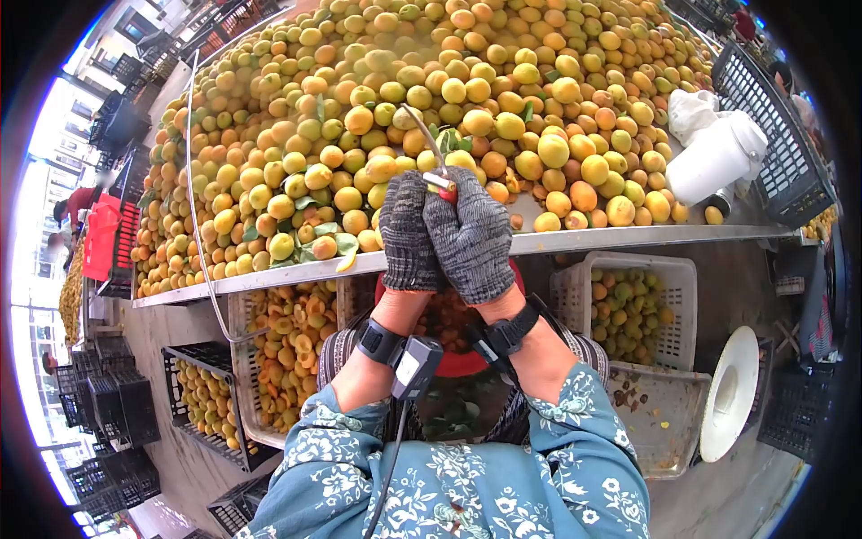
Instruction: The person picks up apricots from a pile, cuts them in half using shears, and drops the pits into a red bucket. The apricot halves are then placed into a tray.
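Note:
Both hands wear grey knit gloves and meet at the table's front edge, over a large heap of yellow-orange fruit [359, 117]. My right hand [471, 235] has its fingers wrapped round a small tool [440, 182] with a red and pale handle, from which a thin curved metal piece rises over the fruit. My left hand [409, 235] is closed and pressed against the right one, its fingertips beside the tool's handle. What my left hand holds, if anything, is hidden. Below the hands, a red tub [462, 363] sits between the knees.
A metal rim [628, 237] edges the table. At the right stand a white jug [714, 162] and a black crate [770, 135]. Below are a white crate of greenish fruit [687, 314], a crate of halved fruit [242, 359], a tray [664, 413] and a white lid-like disc [729, 393].

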Demonstrator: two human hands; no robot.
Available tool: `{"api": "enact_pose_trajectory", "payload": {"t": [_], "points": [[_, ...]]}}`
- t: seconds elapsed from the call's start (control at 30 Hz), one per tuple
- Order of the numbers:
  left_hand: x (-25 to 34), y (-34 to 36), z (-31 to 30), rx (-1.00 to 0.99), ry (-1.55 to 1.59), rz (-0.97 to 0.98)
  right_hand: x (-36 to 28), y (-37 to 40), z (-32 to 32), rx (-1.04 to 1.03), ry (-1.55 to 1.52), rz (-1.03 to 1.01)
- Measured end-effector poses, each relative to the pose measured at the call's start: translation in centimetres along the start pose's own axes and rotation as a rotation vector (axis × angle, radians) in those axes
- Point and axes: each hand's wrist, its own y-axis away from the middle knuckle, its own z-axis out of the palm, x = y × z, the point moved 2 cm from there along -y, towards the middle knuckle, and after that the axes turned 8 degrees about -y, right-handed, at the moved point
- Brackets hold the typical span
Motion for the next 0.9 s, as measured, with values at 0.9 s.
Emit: {"api": "enact_pose_trajectory", "payload": {"t": [0.9], "points": [[-0.2,-2.5,-2.1,-0.190,0.339,-0.050,6.1,-5.6,-10.3,0.291,0.333,0.403]]}}
